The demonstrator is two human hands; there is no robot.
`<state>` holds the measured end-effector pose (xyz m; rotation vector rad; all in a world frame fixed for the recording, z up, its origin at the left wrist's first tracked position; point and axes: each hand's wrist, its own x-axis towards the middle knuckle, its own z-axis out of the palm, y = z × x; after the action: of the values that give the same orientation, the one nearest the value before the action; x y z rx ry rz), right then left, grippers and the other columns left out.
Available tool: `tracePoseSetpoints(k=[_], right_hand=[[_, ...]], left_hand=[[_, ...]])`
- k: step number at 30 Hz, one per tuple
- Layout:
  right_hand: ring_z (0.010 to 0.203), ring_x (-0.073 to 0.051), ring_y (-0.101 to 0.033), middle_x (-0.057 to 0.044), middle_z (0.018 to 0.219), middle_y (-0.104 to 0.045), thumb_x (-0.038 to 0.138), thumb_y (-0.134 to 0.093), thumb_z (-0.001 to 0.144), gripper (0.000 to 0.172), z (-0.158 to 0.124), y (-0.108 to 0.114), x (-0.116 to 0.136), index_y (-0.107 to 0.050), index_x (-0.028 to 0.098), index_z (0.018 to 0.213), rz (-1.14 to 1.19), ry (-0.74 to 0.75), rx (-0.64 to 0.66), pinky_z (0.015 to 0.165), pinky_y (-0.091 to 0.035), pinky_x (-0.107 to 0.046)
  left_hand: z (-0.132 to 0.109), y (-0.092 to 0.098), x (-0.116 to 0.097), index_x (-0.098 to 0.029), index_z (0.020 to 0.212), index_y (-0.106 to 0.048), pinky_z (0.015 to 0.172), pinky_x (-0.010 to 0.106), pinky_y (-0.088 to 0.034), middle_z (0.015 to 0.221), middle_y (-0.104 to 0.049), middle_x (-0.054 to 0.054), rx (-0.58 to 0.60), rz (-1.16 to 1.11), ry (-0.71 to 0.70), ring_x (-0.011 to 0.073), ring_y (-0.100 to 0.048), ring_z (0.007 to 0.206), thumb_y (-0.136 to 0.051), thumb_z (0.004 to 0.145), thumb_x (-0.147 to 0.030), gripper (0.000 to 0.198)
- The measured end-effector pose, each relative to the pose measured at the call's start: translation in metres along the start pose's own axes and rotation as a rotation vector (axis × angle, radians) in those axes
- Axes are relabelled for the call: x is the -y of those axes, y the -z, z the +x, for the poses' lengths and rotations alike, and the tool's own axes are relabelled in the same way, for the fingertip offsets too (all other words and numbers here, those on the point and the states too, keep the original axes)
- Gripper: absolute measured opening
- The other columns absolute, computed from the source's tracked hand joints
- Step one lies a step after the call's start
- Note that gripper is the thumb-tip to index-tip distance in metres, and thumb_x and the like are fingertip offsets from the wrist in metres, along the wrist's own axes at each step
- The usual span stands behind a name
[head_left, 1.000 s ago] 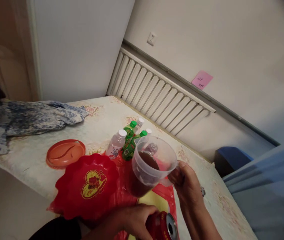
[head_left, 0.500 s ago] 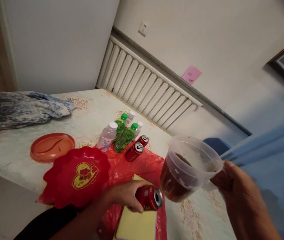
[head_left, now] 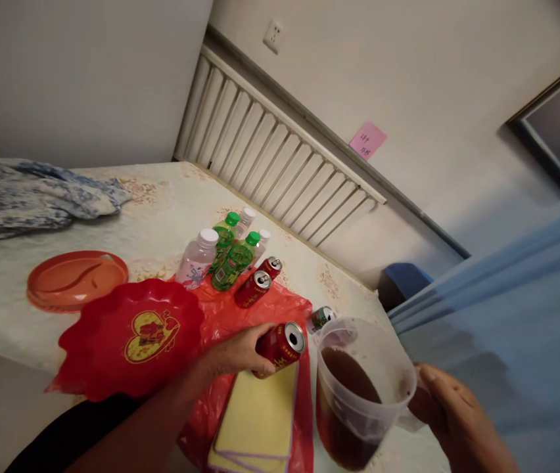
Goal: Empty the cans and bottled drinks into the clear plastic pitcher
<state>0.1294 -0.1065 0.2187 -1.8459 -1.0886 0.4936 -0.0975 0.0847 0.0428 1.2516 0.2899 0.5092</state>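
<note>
We see the left hand (head_left: pixel 238 355) wrapped around a red can (head_left: pixel 280 347), fingers closed on its body above the yellow pads (head_left: pixel 260 414). The can's long axis is tilted, its top facing right toward the clear jug (head_left: pixel 359 394), just beside it but apart. The right hand (head_left: pixel 450 420) grips the jug's handle from the right. The jug is upright, part-filled with brown liquid, near the table (head_left: pixel 162 217) edge.

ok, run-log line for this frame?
left hand: grips red can | right hand: holds clear jug, brown liquid inside | red plate: on table
</note>
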Motion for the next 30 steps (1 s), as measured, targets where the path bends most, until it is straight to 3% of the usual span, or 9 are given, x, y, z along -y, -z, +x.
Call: tracePoseSetpoints(k=[4,10,21,30], right_hand=[[0.045,-0.010,-0.024,0.004,0.048,-0.030,0.069,-0.060,0.075,0.055,-0.001,-0.002,-0.007,-0.043,0.022,0.051,0.027,-0.112,0.074,0.043,-0.022,-0.026],[0.051,-0.010,-0.019,0.006,0.054,-0.026,0.070,-0.055,0.080,0.057,-0.002,-0.003,-0.008,-0.036,0.022,0.055,-0.027,-0.145,0.202,0.048,-0.020,-0.025],[0.051,-0.010,-0.020,0.006,0.053,-0.027,0.071,-0.052,0.081,0.057,0.011,0.000,-0.020,-0.037,0.022,0.057,-0.080,-0.101,0.265,0.049,-0.016,-0.025],[0.049,-0.009,-0.021,0.006,0.051,-0.029,0.071,-0.052,0.081,0.057,0.017,0.004,-0.026,-0.037,0.022,0.056,-0.157,-0.076,0.276,0.047,-0.017,-0.025]], left_hand=[[-0.002,-0.002,-0.005,-0.015,0.121,-0.056,0.061,0.024,-0.042,0.093,-0.063,0.002,-0.011,0.013,0.009,0.0152,-0.055,0.074,-0.070,0.054,-0.013,0.068],[0.000,0.000,-0.002,-0.016,0.124,-0.055,0.063,0.025,-0.044,0.098,-0.065,0.004,-0.013,0.026,-0.008,0.0192,-0.058,0.081,-0.071,0.053,-0.013,0.072],[0.004,0.003,0.006,-0.017,0.130,-0.053,0.067,0.026,-0.047,0.111,-0.066,0.007,-0.030,0.098,-0.002,0.0250,-0.061,0.095,-0.073,0.055,-0.014,0.078],[0.004,0.003,0.005,-0.018,0.129,-0.055,0.077,0.032,-0.050,0.107,-0.068,0.006,-0.048,0.199,-0.003,0.0284,-0.061,0.102,-0.075,0.056,-0.018,0.075]])
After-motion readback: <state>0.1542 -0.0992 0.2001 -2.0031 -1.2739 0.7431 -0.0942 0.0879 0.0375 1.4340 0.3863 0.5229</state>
